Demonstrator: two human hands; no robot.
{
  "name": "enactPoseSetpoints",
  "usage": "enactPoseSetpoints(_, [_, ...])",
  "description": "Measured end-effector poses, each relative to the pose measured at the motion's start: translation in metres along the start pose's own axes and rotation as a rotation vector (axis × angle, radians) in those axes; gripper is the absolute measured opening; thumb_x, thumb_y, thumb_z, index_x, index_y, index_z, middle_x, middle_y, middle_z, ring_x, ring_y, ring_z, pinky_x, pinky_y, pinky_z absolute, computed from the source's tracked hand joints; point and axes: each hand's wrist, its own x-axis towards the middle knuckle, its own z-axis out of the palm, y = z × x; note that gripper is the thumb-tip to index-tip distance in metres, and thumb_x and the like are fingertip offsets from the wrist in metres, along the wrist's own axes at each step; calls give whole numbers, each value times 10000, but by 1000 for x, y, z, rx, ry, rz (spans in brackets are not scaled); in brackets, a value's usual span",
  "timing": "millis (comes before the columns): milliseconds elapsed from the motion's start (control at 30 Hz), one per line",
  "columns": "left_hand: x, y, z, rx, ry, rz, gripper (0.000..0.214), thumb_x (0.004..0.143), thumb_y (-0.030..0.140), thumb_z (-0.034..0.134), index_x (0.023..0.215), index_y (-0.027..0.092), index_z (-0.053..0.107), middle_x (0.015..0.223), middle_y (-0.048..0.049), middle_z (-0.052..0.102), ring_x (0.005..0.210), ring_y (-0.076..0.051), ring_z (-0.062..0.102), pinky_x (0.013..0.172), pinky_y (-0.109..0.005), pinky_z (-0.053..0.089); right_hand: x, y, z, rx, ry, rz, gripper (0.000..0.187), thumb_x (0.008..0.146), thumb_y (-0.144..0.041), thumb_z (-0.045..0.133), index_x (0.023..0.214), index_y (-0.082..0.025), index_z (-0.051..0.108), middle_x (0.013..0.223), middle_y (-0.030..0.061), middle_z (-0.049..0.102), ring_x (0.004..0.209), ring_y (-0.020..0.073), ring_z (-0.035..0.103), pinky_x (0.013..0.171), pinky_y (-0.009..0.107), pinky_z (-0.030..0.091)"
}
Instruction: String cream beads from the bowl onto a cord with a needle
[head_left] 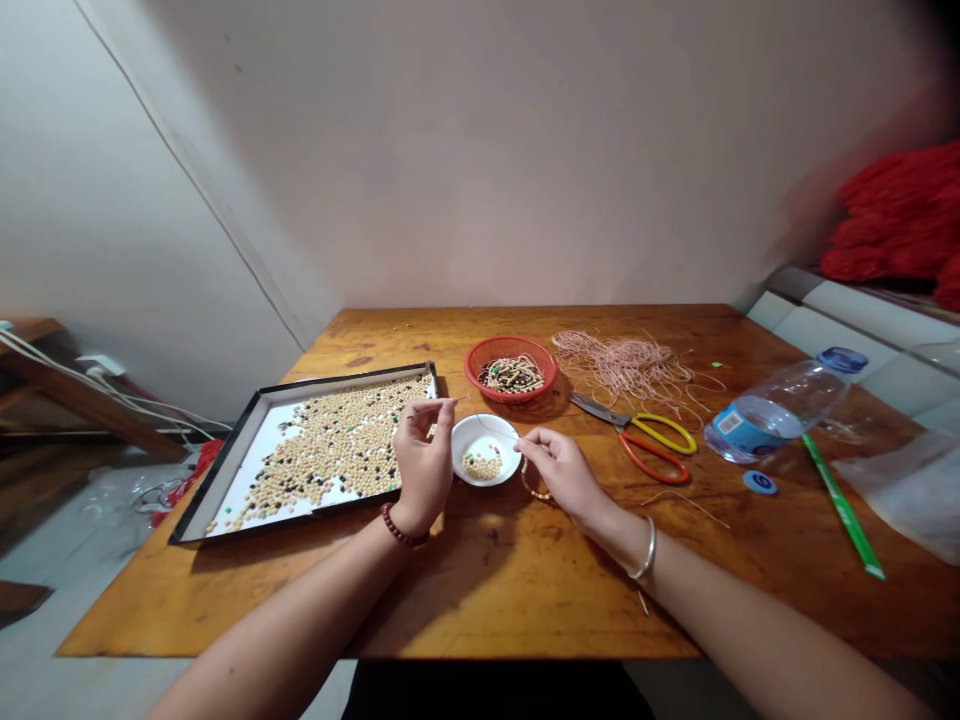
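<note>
My right hand [556, 470] pinches a thin string, and a short loop of strung beads [535, 488] hangs below its fingers. From those fingertips the fine thread arcs left over a white bowl [463, 470] with loose beads [482, 466] in it. My left hand [422, 455] is raised between the bowl and a black-edged tray, thumb and forefinger pressed together. What lies between these fingertips is too small to make out. The tray [264, 412] holds many cream, black and a few green beads [330, 445].
Behind the bowl stands a red basket [478, 382] of strung beads. Pink cord [626, 362] lies tangled to its right. Scissors [652, 445], a tilted plastic bottle [780, 410], a blue cap [760, 483] and a green strip [845, 510] are on the table's right side.
</note>
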Motion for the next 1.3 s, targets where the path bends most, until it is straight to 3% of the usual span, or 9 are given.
enactPoseSetpoints(300, [-4, 8, 3, -88, -91, -80, 303, 752, 294, 728, 641, 172, 474, 765, -42, 694, 805, -175, 687, 703, -267, 533, -4, -4, 4, 37, -94, 123, 266, 733, -433, 596, 672, -183, 528, 463, -58, 448, 401, 90, 371, 406, 218, 250])
enactPoseSetpoints(433, [-4, 9, 3, -151, -111, -114, 342, 751, 277, 726, 613, 182, 428, 725, -34, 685, 867, -190, 686, 739, -269, 518, -4, -3, 5, -18, -153, 95, 269, 727, -421, 601, 649, -173, 533, 480, -52, 442, 432, 83, 355, 424, 215, 237])
enactPoseSetpoints(600, [-2, 10, 4, -209, -107, -156, 364, 744, 279, 732, 610, 184, 408, 674, -9, 650, 795, -158, 670, 689, -234, 495, -5, 0, 5, -102, -233, 58, 239, 749, -377, 586, 657, -158, 563, 526, -39, 460, 480, 85, 367, 451, 212, 257])
enactPoseSetpoints(833, [2, 5, 3, -186, -71, -176, 318, 751, 326, 723, 668, 178, 455, 711, -6, 640, 708, -125, 637, 672, -230, 494, -6, -1, 5, -139, -240, 37, 216, 730, -337, 624, 629, -150, 585, 544, -34, 480, 507, 88, 387, 463, 203, 276])
enactPoseSetpoints(933, [1, 5, 2, -48, -115, -86, 241, 783, 329, 688, 754, 184, 498, 785, -31, 660, 774, -155, 652, 666, -246, 499, -6, -3, 5, -55, -179, 71, 246, 734, -382, 635, 638, -162, 579, 502, -43, 473, 462, 90, 385, 442, 210, 271])
enactPoseSetpoints(1067, [-5, 6, -3, 413, -326, 171, 32, 837, 236, 587, 846, 205, 588, 824, -33, 666, 785, -175, 627, 653, -271, 466, -4, -8, 1, 27, 15, 13, 279, 752, -428, 626, 660, -167, 592, 532, -18, 531, 480, 108, 441, 459, 225, 320])
enactPoseSetpoints(1200, [-9, 5, -8, 780, -442, 326, 77, 803, 176, 580, 857, 217, 618, 844, -47, 671, 826, -214, 594, 707, -319, 445, -2, -12, -3, 120, 202, 30, 271, 734, -433, 641, 699, -167, 602, 500, -49, 464, 431, 86, 368, 422, 217, 280])
enactPoseSetpoints(1300, [-10, 2, -9, 950, -511, 356, 95, 785, 175, 599, 864, 218, 630, 799, -52, 677, 779, -228, 584, 656, -322, 418, -1, -13, -3, 155, 209, 87, 248, 733, -412, 639, 723, -165, 611, 465, -70, 411, 398, 74, 308, 401, 215, 240])
